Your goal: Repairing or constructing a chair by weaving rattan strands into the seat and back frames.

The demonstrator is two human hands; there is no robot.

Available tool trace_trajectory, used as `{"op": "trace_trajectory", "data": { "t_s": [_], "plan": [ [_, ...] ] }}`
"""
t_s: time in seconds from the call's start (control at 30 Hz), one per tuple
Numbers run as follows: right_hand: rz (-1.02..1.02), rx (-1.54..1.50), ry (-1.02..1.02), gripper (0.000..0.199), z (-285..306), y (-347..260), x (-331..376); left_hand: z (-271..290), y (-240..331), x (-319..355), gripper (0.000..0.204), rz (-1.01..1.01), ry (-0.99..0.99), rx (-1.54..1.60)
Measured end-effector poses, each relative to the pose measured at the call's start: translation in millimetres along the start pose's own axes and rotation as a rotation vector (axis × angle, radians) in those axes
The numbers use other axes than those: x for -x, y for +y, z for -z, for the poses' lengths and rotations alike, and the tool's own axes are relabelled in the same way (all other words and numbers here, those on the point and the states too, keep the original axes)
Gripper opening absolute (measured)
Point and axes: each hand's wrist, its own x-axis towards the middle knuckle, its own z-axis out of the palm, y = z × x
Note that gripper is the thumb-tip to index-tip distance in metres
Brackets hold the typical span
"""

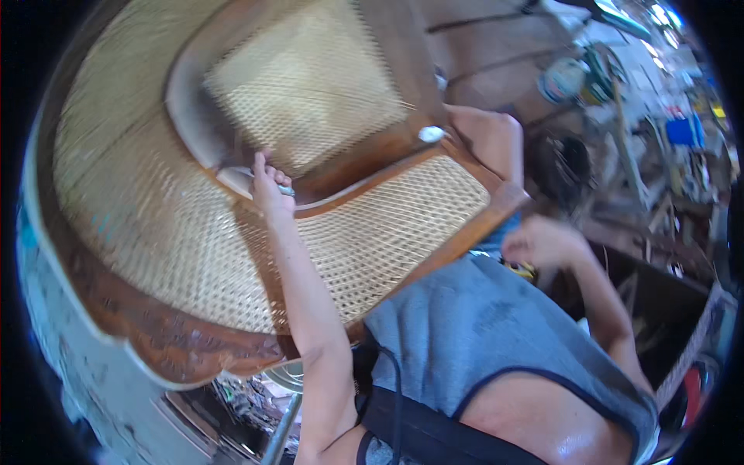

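Observation:
A large wooden chair frame (457, 217) fills the left and middle, its curved panel set with woven cane (403, 232) and a squarer cane panel (318, 77) beyond it. My left hand (271, 186) reaches over the curved inner rail, index finger stretched out and the other fingers curled. A small pale end shows beside those fingers; what it belongs to is hidden. Close to this hand a light strip (235, 180) runs along the rail. Off the chair to the right, my right hand (539, 242) is bent near my waist, smeared by motion, its fingers unclear.
A small white object (431, 134) sits on the wood near the frame's corner. Behind my right arm stands a dark open box (666, 302). Containers, a blue item (685, 132) and assorted clutter lie at the far right. Scraps (248, 407) show below the chair.

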Motion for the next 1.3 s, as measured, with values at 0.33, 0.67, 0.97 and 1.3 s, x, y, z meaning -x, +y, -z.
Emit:
{"op": "trace_trajectory", "data": {
  "t_s": [0.33, 0.67, 0.97, 1.3],
  "plan": [
    [-0.160, 0.173, 0.304, 0.026, -112.4, 56.7, 11.2, 24.8, -17.8, -56.1, 0.032, -0.872, 0.232, -1.009],
    [-0.072, -0.382, 0.076, 0.027, 66.9, -73.4, 0.4, 18.1, 0.2, -86.2, 0.025, -0.913, 0.306, -1.078],
    [0.316, 0.079, 0.200, 0.028, 55.7, -212.4, -341.3, 13.4, 8.0, -98.1, 0.023, -0.804, 0.291, -0.966],
    [0.279, 0.275, 0.223, 0.024, 41.7, -262.0, -410.0, 10.4, 29.6, -81.9, 0.022, -0.650, 0.114, -0.546]
  ]
}}
